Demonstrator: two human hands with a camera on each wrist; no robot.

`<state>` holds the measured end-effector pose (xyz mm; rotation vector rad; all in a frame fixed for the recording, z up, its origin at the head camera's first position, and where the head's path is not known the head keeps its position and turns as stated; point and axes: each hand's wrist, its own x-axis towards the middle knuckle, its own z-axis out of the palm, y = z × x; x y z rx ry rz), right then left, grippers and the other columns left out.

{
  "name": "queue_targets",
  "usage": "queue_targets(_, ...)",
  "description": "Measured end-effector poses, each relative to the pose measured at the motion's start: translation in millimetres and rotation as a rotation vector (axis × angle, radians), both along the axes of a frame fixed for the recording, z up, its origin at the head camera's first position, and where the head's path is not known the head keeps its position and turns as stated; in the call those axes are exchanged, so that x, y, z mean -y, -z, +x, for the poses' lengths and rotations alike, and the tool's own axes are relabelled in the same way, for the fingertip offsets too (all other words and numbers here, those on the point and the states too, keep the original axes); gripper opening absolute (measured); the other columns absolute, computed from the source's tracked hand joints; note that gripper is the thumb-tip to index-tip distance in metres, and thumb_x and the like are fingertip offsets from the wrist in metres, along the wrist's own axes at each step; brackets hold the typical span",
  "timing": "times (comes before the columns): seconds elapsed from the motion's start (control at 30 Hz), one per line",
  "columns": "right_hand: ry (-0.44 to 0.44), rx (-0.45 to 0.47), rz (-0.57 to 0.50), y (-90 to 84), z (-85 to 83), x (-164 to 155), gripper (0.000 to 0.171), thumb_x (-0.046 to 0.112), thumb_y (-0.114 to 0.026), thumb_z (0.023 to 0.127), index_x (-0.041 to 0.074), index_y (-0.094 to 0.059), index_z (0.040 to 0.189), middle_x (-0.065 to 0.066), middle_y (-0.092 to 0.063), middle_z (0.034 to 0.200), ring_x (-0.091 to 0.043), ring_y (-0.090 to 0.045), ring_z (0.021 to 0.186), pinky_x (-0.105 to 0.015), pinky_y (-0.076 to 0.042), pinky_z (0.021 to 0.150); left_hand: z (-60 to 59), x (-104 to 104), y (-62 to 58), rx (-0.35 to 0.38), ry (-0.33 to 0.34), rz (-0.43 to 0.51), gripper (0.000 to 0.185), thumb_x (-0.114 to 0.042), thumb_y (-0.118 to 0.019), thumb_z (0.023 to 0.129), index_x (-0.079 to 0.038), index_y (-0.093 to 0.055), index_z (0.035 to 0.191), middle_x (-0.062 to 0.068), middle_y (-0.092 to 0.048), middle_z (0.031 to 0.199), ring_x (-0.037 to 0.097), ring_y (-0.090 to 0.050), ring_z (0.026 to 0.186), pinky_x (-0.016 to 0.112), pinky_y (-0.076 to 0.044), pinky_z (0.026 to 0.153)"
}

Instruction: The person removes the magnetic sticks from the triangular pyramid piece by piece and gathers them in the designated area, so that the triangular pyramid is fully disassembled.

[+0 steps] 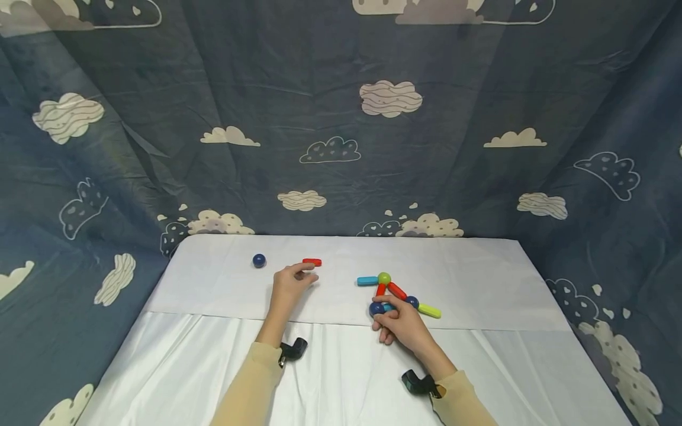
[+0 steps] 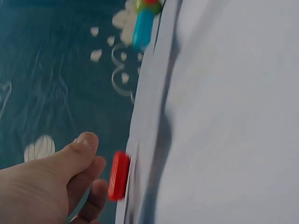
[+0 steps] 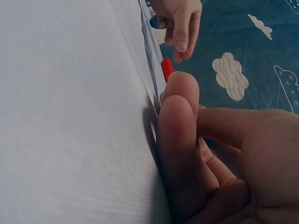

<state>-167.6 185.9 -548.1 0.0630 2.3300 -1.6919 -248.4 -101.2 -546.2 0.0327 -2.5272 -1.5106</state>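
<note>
Beige-sleeved left hand (image 1: 290, 287): unclasped, grasping nothing; the loose red rod (image 1: 312, 262) lies at one o'clock, and the left wrist view shows a gap.
Right hand (image 1: 402, 325): pinching the near blue ball (image 1: 376, 309) at ten o'clock.
Joined frame (image 1: 396, 290): twisting that ball could part a joint, since pieces seem to meet only end-to-ball.
Green rod (image 1: 429, 310): at two o'clock from the right hand; its free end could be knocked by the forearm.
Loose blue ball (image 1: 259, 261): at ten o'clock from the left hand; bumping the tabletop (image 1: 213, 290) might roll it.
Hidden: fingers partly cover the lower light-blue rod (image 1: 388, 307); the right wrist view's fingertips block the grip.
</note>
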Motion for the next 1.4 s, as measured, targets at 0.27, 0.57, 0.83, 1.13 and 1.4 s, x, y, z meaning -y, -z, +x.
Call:
queue_targets(0.27,-0.106,-0.008,0.038,2.8,3.1,0,0.044,0.011,-0.07,0.102,0.011,-0.06,0.145,-0.006,-0.077,0.081,-0.016,-0.066,0.053,-0.027,-0.058,0.054,24.3,-36,8.4,0.035,0.144,-0.021,0.028,-0.019,-0.09,0.085,-0.015,-0.084,0.112,0.001,-0.081,0.099,0.011,-0.066,0.088,0.029,-0.054,0.081)
queue_targets(0.57,-0.248,-0.034,0.046,-1.1,4.5,-1,0.045,0.012,-0.069,0.103,0.006,-0.058,0.146,-0.006,-0.078,0.083,-0.015,-0.066,0.055,-0.026,-0.058,0.055,30.7,-48,8.9,0.052,0.223,-0.103,0.036,-0.023,-0.089,0.086,-0.015,-0.08,0.12,-0.001,-0.079,0.107,0.016,-0.066,0.099,0.039,-0.054,0.092)
queue_targets(0.83,-0.313,-0.003,0.01,-2.8,3.8,-2,0.043,0.01,-0.066,0.104,0.006,-0.058,0.147,-0.008,-0.078,0.083,-0.014,-0.067,0.055,-0.026,-0.059,0.056,29.2,-47,10.5,0.037,0.245,-0.128,0.029,-0.02,-0.091,0.084,-0.014,-0.081,0.111,-0.003,-0.077,0.096,0.012,-0.064,0.093,0.032,-0.054,0.088)
queue_targets(1.13,-0.386,0.007,-0.009,-5.6,3.1,-10,0.043,0.009,-0.064,0.105,0.004,-0.057,0.147,-0.011,-0.078,0.084,-0.014,-0.067,0.056,-0.027,-0.059,0.055,28.1,-44,12.0,0.013,0.251,-0.115,0.016,-0.018,-0.088,0.088,-0.015,-0.083,0.103,-0.002,-0.075,0.091,0.011,-0.063,0.087,0.027,-0.052,0.081)
queue_targets(1.4,-0.453,0.084,0.015,-18.3,5.3,-19,0.044,0.01,-0.068,0.102,0.005,-0.057,0.145,-0.011,-0.077,0.083,-0.014,-0.065,0.054,-0.026,-0.058,0.056,27.3,-41,13.1,0.028,0.26,-0.074,0.016,-0.018,-0.086,0.089,-0.017,-0.084,0.105,-0.002,-0.076,0.092,0.01,-0.063,0.087,0.025,-0.052,0.079)
